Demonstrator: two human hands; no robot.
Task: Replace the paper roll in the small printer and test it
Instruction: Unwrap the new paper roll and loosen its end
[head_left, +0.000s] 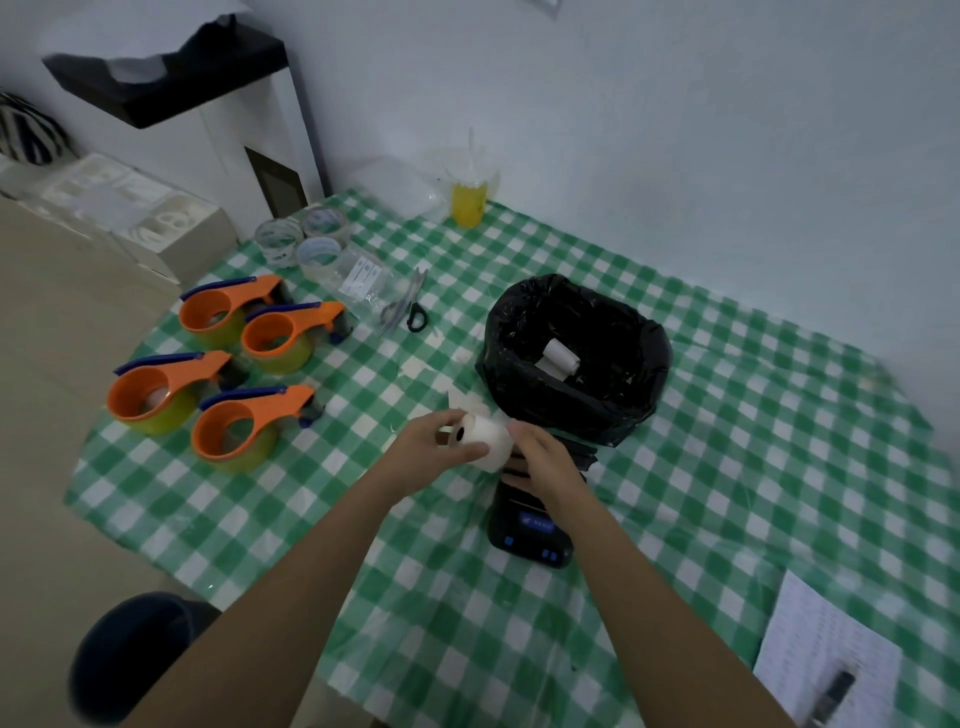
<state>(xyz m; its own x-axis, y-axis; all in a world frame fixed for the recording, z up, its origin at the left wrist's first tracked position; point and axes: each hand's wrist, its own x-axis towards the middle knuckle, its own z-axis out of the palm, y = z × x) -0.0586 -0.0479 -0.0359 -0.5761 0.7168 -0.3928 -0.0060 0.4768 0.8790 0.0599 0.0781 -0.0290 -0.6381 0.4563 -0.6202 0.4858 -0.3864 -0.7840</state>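
Note:
A white paper roll (485, 439) with a dark core is held above the table between both hands. My left hand (434, 447) grips its near end and side. My right hand (540, 457) pinches its right edge, just above the small black printer (530, 535), which lies on the green checked tablecloth with blue-lit buttons facing me. The printer's far end is hidden under my right hand. An old white roll (558, 358) lies inside the black-lined bin (576, 358) directly behind the printer.
Several orange tape dispensers (228, 374) sit at the left. Clear tape rolls (306, 241), a plastic bag and scissors (410, 309) lie behind them. A yellow drink cup (470, 192) stands by the wall. A printed sheet with a pen (831, 670) lies at the lower right.

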